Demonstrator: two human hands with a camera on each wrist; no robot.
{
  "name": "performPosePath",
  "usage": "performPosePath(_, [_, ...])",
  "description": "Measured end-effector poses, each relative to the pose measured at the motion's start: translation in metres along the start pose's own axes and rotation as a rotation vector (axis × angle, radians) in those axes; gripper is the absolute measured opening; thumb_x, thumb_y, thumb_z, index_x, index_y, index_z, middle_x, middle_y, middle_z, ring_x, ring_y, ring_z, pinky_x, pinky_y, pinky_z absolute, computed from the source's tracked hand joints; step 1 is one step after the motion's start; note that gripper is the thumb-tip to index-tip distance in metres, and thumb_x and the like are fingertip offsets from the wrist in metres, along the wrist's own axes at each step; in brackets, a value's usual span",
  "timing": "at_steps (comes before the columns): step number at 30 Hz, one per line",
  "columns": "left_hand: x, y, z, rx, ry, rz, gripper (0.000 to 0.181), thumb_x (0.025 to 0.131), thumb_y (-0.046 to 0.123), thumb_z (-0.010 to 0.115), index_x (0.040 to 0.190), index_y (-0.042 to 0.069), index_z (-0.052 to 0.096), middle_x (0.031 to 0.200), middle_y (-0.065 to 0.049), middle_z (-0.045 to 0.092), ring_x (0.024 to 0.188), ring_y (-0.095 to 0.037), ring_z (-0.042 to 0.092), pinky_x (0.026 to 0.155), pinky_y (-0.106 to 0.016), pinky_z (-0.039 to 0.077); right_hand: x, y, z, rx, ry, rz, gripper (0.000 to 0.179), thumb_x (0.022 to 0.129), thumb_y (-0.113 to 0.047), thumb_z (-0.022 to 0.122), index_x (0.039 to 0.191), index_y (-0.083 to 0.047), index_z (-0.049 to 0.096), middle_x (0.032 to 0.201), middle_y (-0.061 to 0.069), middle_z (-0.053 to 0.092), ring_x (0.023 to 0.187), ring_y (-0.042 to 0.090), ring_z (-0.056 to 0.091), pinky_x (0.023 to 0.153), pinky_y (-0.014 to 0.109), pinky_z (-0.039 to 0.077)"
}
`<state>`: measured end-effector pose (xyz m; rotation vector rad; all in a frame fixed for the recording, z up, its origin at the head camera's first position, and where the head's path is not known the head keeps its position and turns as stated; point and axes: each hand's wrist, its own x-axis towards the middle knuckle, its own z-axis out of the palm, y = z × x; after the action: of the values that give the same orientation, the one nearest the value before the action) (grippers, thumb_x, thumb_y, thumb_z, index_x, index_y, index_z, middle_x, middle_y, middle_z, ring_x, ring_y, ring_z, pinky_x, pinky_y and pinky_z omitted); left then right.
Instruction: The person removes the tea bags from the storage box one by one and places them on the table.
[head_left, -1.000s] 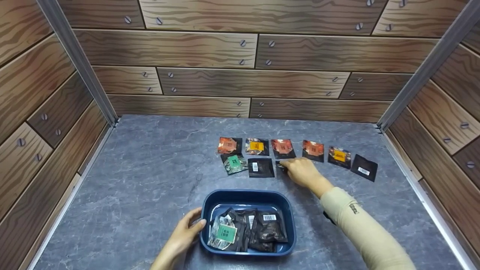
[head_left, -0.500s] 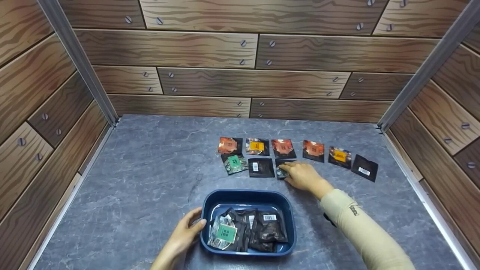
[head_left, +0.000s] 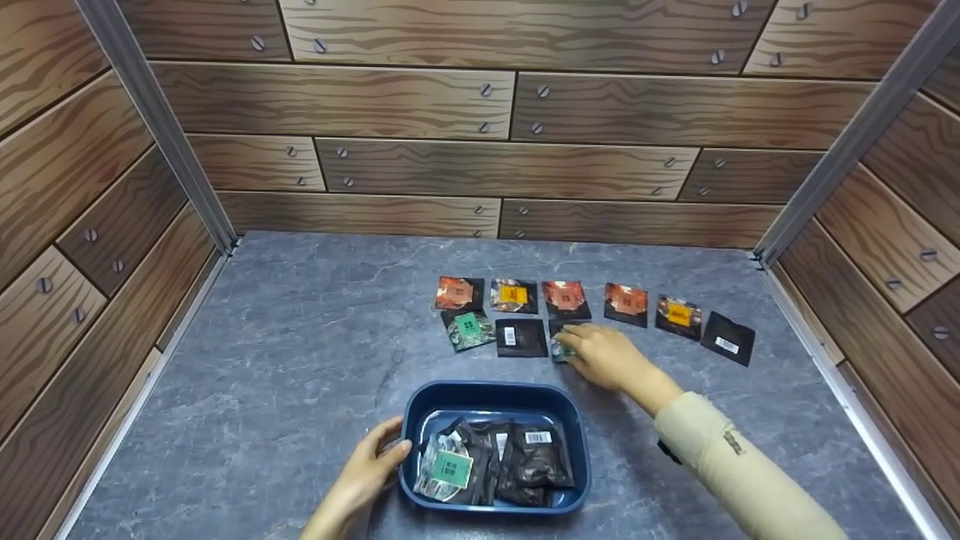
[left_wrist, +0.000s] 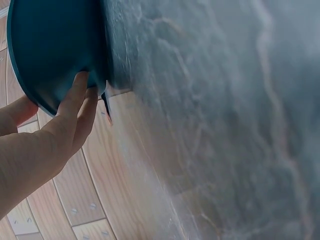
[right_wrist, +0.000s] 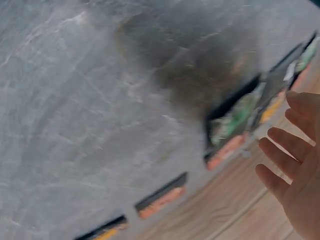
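Left hand [head_left: 367, 469] resting against outer left wall of blue tray [head_left: 570, 420], fingers straight along the rim [left_wrist: 80, 95], nothing gripped. Tray near the front edge of the grey table [head_left: 285, 352], holding a loose heap of dark sachets [head_left: 495, 465], one with a green label. Right hand [head_left: 604, 356] out past the tray, fingers spread and relaxed over a green-labelled sachet [head_left: 561, 345], third in the nearer row; touching or just above it, cannot tell. Beside it a black sachet [head_left: 521, 337] and another green one [head_left: 469, 328]. Behind, toward the back edge, a row of orange and yellow sachets [head_left: 566, 298], ending right with a black barcode sachet [head_left: 727, 337].
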<state>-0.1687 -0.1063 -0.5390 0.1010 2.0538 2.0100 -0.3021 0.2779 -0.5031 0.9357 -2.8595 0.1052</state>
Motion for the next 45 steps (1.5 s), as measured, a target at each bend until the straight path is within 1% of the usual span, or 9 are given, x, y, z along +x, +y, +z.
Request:
performPosePath(4, [0.000, -0.001, 0.000, 0.008, 0.007, -0.004, 0.052, 0.101, 0.002, 0.051, 0.142, -0.020, 0.029, 0.141, -0.041, 0.039, 0.125, -0.048, 0.049, 0.098, -0.050, 0.050, -0.003, -0.013, -0.013, -0.048, 0.068, -0.085, 0.040, 0.087, -0.014, 0.075, 0.124, -0.002, 0.066, 0.127, 0.019, 0.063, 0.114, 0.039, 0.060, 0.098, 0.057, 0.048])
performPosePath(11, [0.000, 0.000, 0.000, 0.007, 0.005, -0.004, 0.052, 0.100, 0.003, 0.052, 0.142, -0.019, 0.030, 0.140, -0.040, 0.040, 0.125, -0.048, 0.050, 0.098, -0.050, 0.050, -0.014, -0.042, -0.034, -0.122, 0.124, -0.199, 0.038, 0.086, -0.019, 0.076, 0.120, -0.005, 0.068, 0.125, 0.016, 0.065, 0.115, 0.035, 0.061, 0.097, 0.055, 0.049])
performPosePath(17, [-0.001, 0.000, 0.000, -0.015, -0.004, -0.013, 0.053, 0.100, 0.004, 0.053, 0.143, -0.018, 0.031, 0.142, -0.040, 0.039, 0.123, -0.048, 0.051, 0.094, -0.051, 0.052, -0.020, -0.067, -0.041, -0.170, 0.146, -0.301, 0.037, 0.085, -0.023, 0.076, 0.118, -0.009, 0.069, 0.124, 0.013, 0.067, 0.111, 0.031, 0.063, 0.097, 0.049, 0.050])
performPosePath(22, [-0.001, 0.000, -0.001, -0.009, -0.006, -0.007, 0.052, 0.101, 0.003, 0.052, 0.141, -0.020, 0.030, 0.140, -0.041, 0.039, 0.123, -0.046, 0.051, 0.096, -0.049, 0.052, -0.023, -0.087, -0.041, -0.177, 0.154, -0.385, 0.036, 0.087, -0.025, 0.075, 0.118, -0.010, 0.069, 0.119, 0.011, 0.069, 0.108, 0.028, 0.065, 0.096, 0.046, 0.051])
performPosePath(26, [0.000, 0.000, 0.000, -0.010, -0.005, -0.010, 0.052, 0.101, 0.003, 0.051, 0.141, -0.021, 0.029, 0.141, -0.041, 0.038, 0.124, -0.046, 0.050, 0.097, -0.048, 0.051, -0.027, -0.102, -0.039, -0.151, 0.113, -0.432, 0.034, 0.087, -0.024, 0.073, 0.118, -0.009, 0.069, 0.119, 0.010, 0.069, 0.106, 0.026, 0.066, 0.094, 0.043, 0.053])
performPosePath(31, [0.000, 0.000, 0.000, -0.005, -0.005, -0.006, 0.052, 0.100, 0.002, 0.052, 0.141, -0.021, 0.029, 0.141, -0.041, 0.038, 0.124, -0.048, 0.050, 0.097, -0.049, 0.051, -0.032, -0.116, -0.035, -0.139, 0.054, -0.465, 0.036, 0.085, -0.025, 0.076, 0.117, -0.010, 0.070, 0.114, 0.008, 0.070, 0.100, 0.023, 0.067, 0.088, 0.038, 0.056])
performPosePath(35, [0.000, 0.000, -0.001, 0.002, -0.006, 0.002, 0.052, 0.100, 0.003, 0.052, 0.141, -0.020, 0.030, 0.140, -0.041, 0.038, 0.123, -0.048, 0.050, 0.097, -0.049, 0.051, -0.037, -0.125, -0.030, -0.193, 0.016, -0.471, 0.038, 0.082, -0.030, 0.078, 0.114, -0.011, 0.071, 0.107, 0.005, 0.072, 0.093, 0.020, 0.066, 0.080, 0.034, 0.055])
performPosePath(39, [0.000, 0.000, -0.001, 0.001, -0.004, 0.001, 0.052, 0.100, 0.003, 0.052, 0.141, -0.020, 0.030, 0.141, -0.041, 0.038, 0.123, -0.049, 0.050, 0.096, -0.049, 0.051, -0.042, -0.131, -0.025, -0.253, -0.056, -0.455, 0.042, 0.080, -0.037, 0.079, 0.113, -0.012, 0.072, 0.103, 0.001, 0.072, 0.087, 0.018, 0.065, 0.074, 0.031, 0.052])
performPosePath(45, [0.000, 0.000, 0.000, 0.009, -0.001, -0.007, 0.050, 0.101, 0.002, 0.050, 0.141, -0.020, 0.030, 0.141, -0.041, 0.038, 0.124, -0.048, 0.049, 0.096, -0.049, 0.051, -0.045, -0.136, -0.019, -0.342, -0.183, -0.409, 0.054, 0.074, -0.047, 0.082, 0.114, -0.012, 0.072, 0.105, 0.003, 0.072, 0.091, 0.019, 0.065, 0.081, 0.034, 0.053])
